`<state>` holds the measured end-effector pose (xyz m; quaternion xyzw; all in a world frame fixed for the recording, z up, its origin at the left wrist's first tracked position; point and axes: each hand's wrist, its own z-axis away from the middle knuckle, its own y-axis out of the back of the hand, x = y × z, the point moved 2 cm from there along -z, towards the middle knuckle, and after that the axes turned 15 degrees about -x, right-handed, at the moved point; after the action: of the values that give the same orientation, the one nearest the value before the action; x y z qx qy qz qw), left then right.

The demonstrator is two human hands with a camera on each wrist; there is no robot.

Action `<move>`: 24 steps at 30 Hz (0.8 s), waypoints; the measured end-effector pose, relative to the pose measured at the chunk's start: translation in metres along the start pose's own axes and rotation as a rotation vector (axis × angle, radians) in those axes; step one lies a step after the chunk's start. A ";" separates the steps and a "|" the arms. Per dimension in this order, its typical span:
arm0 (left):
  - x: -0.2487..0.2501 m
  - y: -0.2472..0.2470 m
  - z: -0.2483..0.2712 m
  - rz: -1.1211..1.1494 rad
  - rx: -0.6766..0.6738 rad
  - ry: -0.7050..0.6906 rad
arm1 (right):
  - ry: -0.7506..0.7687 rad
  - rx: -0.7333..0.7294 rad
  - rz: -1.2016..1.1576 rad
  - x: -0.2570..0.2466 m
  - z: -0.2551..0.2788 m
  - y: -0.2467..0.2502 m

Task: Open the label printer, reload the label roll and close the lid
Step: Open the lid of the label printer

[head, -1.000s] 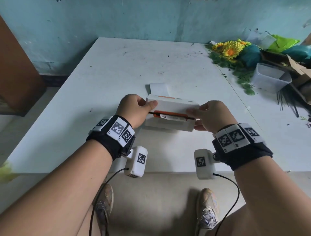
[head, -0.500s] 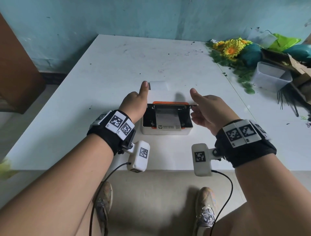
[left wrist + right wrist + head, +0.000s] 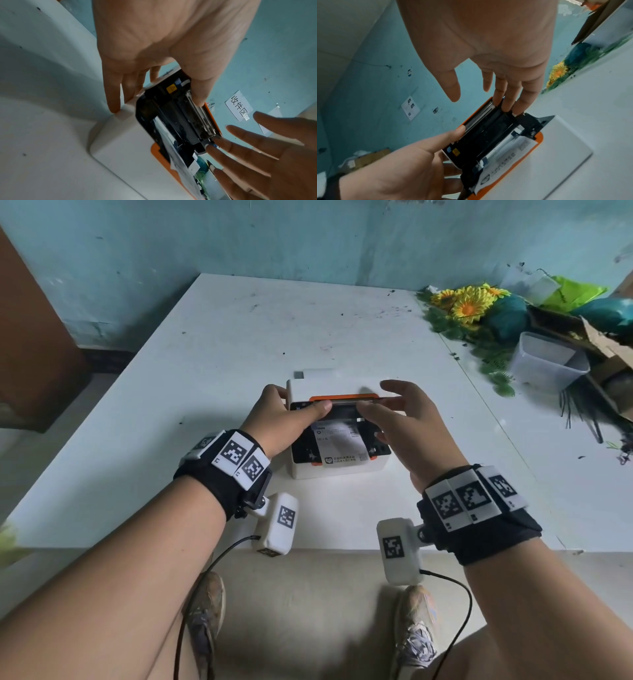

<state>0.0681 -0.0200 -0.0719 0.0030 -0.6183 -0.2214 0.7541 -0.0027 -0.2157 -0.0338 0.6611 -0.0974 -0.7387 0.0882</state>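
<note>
Since half a second ago both hands have closed in on the raised lid of the label printer. Left hand grasps the lid's left end, thumb on the inner face, fingers behind. Right hand is released, straight fingers touching the lid's right end. Printer stands on the white surface, near the front edge, open, with label paper lying across the black bay. Artificial flowers lie far right.
</note>
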 end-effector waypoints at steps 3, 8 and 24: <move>0.003 -0.001 0.001 0.064 -0.002 -0.023 | 0.033 0.013 0.122 0.000 0.005 -0.003; 0.000 -0.004 -0.004 0.039 0.021 -0.008 | -0.020 -0.032 0.442 0.013 0.006 -0.016; 0.001 -0.005 -0.018 0.168 0.002 0.110 | -0.126 -0.116 0.739 0.017 0.006 -0.024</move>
<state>0.0834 -0.0294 -0.0769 -0.0359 -0.5744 -0.1562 0.8028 -0.0105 -0.1966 -0.0562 0.5287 -0.2925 -0.7006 0.3797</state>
